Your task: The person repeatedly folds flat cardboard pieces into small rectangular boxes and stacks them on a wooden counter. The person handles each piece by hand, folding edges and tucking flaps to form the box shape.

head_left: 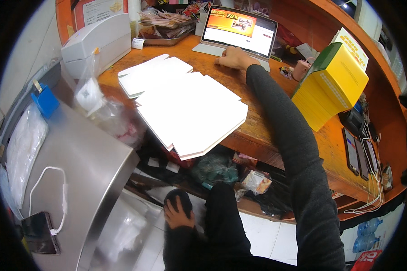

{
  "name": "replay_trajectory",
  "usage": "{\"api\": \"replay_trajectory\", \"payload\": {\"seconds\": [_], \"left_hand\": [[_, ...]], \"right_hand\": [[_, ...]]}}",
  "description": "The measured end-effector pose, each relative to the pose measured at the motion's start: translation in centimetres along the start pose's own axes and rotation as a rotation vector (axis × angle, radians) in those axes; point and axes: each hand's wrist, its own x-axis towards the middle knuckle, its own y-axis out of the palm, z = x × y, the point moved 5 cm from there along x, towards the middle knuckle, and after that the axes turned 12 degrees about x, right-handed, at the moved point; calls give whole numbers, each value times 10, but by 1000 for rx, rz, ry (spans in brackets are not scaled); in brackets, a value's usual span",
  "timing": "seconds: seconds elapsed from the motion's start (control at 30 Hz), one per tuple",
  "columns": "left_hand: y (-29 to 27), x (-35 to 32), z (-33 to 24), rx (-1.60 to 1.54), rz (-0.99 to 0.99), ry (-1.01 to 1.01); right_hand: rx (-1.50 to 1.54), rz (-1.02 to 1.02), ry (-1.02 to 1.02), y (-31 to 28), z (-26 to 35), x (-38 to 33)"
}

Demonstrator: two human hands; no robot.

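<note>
My right hand reaches across the wooden desk to the lower edge of a tablet on a folding cover. Its fingertips are at the bottom of the lit screen; I cannot tell whether they touch it. The fingers are partly spread, with nothing seen in them. My left hand lies on my black-clad knee, fingers apart and holding nothing. Between me and the tablet, a stack of flat white carton blanks lies on the desk and overhangs its front edge.
A white box-shaped machine stands at the back left, beside a tray of packets. Tall yellow cartons rise to the right. Phones and cables lie beyond. A steel surface on the left bears another phone.
</note>
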Motion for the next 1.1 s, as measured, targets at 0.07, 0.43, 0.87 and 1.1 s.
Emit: {"api": "replay_trajectory", "payload": {"seconds": [0.07, 0.43, 0.87, 1.1], "left_hand": [[-3, 0, -1, 2, -34, 7], [-1, 0, -9, 16, -58, 9], [-5, -3, -5, 17, -85, 28], [-3, -3, -3, 24, -81, 30]], "right_hand": [[-34, -29, -21, 2, 1, 3], [407, -65, -224, 25, 98, -13], [158, 59, -110, 58, 142, -37], [241, 36, -99, 42, 125, -41]]}}
